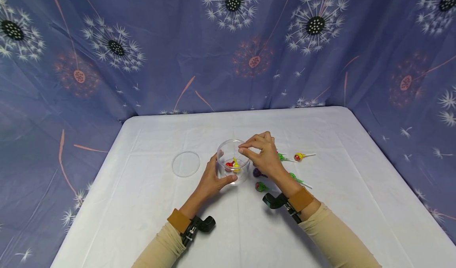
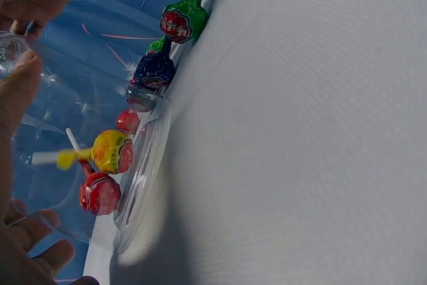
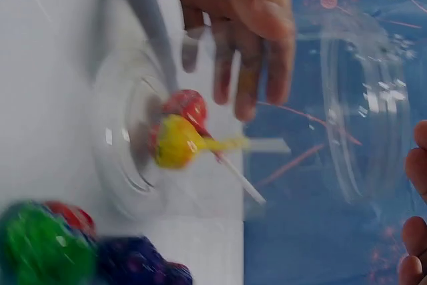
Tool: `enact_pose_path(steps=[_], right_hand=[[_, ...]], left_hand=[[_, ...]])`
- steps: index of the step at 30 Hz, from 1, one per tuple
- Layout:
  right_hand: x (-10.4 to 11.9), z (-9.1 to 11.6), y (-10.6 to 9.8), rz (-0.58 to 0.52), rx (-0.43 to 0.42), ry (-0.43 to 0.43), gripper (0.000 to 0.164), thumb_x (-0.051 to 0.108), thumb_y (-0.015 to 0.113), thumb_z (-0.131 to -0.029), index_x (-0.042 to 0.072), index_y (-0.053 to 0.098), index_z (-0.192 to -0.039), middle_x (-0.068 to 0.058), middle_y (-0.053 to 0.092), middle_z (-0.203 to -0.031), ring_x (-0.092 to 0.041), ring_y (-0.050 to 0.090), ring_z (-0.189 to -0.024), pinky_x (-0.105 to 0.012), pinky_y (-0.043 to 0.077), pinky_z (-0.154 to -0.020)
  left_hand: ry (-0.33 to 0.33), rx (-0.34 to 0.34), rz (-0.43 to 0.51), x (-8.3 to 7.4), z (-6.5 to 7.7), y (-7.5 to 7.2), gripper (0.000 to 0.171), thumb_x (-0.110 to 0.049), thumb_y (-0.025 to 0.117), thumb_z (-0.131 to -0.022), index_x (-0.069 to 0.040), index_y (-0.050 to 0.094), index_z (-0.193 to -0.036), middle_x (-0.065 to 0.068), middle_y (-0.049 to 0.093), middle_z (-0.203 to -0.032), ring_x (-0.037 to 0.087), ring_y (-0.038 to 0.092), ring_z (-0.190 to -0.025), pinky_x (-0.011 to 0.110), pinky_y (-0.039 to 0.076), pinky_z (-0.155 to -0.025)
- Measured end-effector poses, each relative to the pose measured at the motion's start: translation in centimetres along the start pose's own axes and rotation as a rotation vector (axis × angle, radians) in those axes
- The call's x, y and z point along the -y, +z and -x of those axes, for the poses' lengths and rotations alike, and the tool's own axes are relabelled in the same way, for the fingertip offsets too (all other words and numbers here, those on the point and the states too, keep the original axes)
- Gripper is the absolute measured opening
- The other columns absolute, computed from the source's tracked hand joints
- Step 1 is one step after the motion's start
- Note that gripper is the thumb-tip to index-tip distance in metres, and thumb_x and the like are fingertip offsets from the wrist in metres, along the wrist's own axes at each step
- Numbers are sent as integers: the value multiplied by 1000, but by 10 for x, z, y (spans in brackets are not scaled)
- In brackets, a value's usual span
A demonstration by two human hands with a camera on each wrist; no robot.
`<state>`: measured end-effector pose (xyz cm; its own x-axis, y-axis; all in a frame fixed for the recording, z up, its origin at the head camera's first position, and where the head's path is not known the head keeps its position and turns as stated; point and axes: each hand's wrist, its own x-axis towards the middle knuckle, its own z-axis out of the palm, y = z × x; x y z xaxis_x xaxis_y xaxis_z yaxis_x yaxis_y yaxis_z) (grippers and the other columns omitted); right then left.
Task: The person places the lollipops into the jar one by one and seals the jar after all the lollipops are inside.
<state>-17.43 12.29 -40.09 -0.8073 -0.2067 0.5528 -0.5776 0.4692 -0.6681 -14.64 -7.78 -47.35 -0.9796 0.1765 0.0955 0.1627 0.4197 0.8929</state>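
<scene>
My left hand (image 1: 211, 179) grips a clear plastic jar (image 1: 244, 176), its thumb on the near side and its fingers round the far side. Inside lie a yellow lollipop (image 2: 112, 151) and a red lollipop (image 2: 100, 193), their white sticks pointing up toward the mouth. Over the jar's rim is my right hand (image 1: 263, 151), thumb and forefinger close together, with nothing visible held between them. In the right wrist view its fingertips (image 3: 417, 158) show at the right edge, apart from both sticks.
Right of the jar lie a purple lollipop (image 1: 257, 172), a green-and-red lollipop (image 1: 261, 187), a yellow-and-red lollipop (image 1: 299, 156) and several green ones, partly behind the right arm. A clear round lid (image 1: 186, 175) rests to the left on the white-covered table (image 1: 142, 204). Patterned blue cloth (image 1: 160, 62) hangs behind.
</scene>
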Motion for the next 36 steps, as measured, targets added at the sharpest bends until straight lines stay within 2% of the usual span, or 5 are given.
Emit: enact_pose_path(steps=[7, 13, 21, 29, 36], right_hand=[[-7, -4, -31, -31, -83, 54, 11, 17, 76, -79, 14, 77, -89, -1, 67, -84, -9, 39, -90, -33, 26, -83], [-26, -1, -64, 5, -138, 160, 13, 20, 72, -83, 13, 76, -94, -2, 66, -88, -6, 38, -92, -36, 26, -86], [-78, 14, -108, 130, -95, 356, 29, 37, 69, -85, 12, 75, -98, 24, 59, -84, -10, 38, -92, -33, 31, -78], [-136, 41, -139, 264, 3, 471, 36, 38, 65, -88, 7, 73, -104, -16, 67, -104, -28, 45, -103, -40, 36, -82], [-156, 53, -152, 292, 76, 501, 33, 31, 64, -90, 4, 71, -108, -21, 65, -110, -37, 47, -108, -49, 38, -86]], left_hand=[[25, -13, -1, -1, 0, -1, 96, -31, 82, -71, -11, 28, -147, 12, 38, -148, 30, 33, -138, 49, 24, -116], [7, -15, 9, -2, 0, -1, 94, -30, 83, -71, -12, 29, -147, 12, 38, -148, 31, 32, -139, 48, 23, -116], [-9, -11, 17, -4, 1, -2, 93, -31, 82, -71, -14, 30, -147, 11, 38, -148, 31, 33, -138, 50, 24, -115], [-6, -9, 21, -3, 2, -1, 93, -31, 82, -72, -15, 29, -147, 11, 37, -149, 31, 32, -139, 50, 23, -115], [-17, 0, 9, -4, 2, 0, 94, -32, 82, -71, -15, 29, -147, 10, 38, -148, 30, 32, -139, 49, 23, -116]])
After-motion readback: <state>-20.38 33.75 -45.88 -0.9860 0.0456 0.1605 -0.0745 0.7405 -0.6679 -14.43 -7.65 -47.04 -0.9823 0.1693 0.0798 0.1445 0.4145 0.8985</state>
